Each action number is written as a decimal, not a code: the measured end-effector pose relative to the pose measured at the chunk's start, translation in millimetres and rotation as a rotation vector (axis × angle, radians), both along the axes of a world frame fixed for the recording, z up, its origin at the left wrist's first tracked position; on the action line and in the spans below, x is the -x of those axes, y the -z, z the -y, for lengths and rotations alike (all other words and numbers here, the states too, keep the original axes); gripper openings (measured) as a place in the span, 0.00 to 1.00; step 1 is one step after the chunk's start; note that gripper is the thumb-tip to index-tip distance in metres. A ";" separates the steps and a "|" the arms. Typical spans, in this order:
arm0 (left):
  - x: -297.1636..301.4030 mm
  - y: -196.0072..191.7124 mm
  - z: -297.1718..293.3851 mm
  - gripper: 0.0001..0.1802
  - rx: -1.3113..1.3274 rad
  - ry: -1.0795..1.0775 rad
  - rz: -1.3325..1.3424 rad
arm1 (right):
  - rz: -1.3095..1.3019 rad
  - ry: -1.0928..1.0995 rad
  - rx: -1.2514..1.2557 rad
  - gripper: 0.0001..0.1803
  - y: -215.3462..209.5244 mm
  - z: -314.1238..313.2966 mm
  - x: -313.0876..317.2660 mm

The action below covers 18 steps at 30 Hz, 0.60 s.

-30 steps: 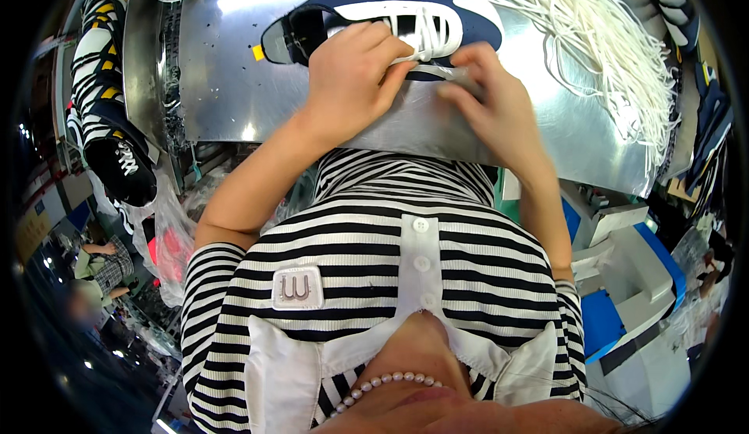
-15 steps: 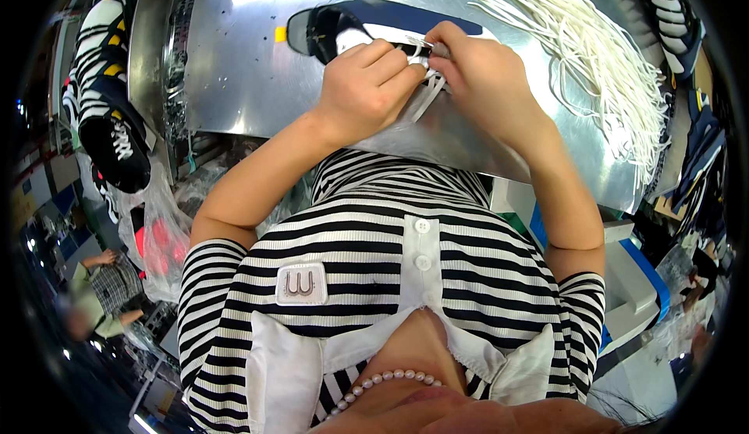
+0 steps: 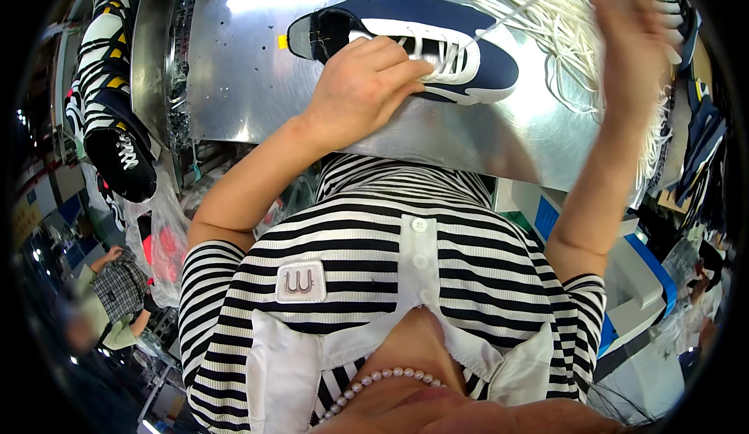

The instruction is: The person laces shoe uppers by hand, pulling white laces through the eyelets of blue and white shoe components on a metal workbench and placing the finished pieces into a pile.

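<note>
A navy and white shoe (image 3: pixel 499 69) lies on its way across the metal table, toe to the right, its dark opening to the left. My left hand (image 3: pixel 367 87) is closed on the shoe near the lacing, fingertips at the near edge of the eyelets. From the lacing a white shoelace (image 3: pixel 524 10) runs taut, up and to the right. My right hand (image 3: pixel 628 24), smeared by motion, grips the far end of it, well apart from the shoe. What the left fingertips pinch is partly hidden.
A bundle of loose white laces (image 3: pixel 566 52) lies right of the shoe, partly behind my right arm. A yellow tag (image 3: pixel 283 42) sits by the heel. Stacked shoes (image 3: pixel 121 149) line the left side; more navy pieces (image 3: pixel 702 153) lie far right. Another person (image 3: pixel 117 294) is at lower left.
My right hand has swung from the lacing up and to the right, drawing the lace out long. My left hand stays at the shoe, whose toe now shows.
</note>
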<state>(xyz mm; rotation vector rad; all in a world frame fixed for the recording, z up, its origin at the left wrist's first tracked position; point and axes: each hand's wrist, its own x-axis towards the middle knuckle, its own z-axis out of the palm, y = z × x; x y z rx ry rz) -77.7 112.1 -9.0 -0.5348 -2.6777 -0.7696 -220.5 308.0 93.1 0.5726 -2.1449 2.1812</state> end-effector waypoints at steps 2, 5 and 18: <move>-0.3 -3.7 0.1 0.22 -0.088 -0.082 0.085 | 0.263 -0.309 -0.171 0.10 58.2 4.2 -24.0; -1.5 -11.2 3.3 0.31 -0.230 -0.363 0.454 | 0.315 -0.457 -0.123 0.08 124.1 7.0 -42.2; 11.7 18.7 -8.8 0.21 -0.195 -0.643 0.170 | 0.146 -0.434 -0.310 0.07 133.3 39.1 -26.9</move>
